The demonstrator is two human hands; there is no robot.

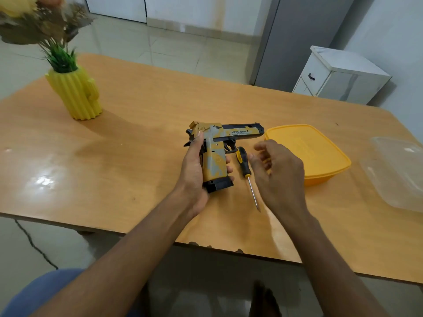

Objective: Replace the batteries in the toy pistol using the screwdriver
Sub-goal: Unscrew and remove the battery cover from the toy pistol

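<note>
Gripping the toy pistol (217,154) by its handle above the wooden table (137,138), the left hand (194,170) is wrapped tight; the right hand (278,170) hovers loosely spread, empty, just beside the screwdriver (247,172) lying on the table.

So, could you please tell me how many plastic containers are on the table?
2: a yellow container beside the right hand, and a clear container at the table's right edge. None looks hidden.
</note>
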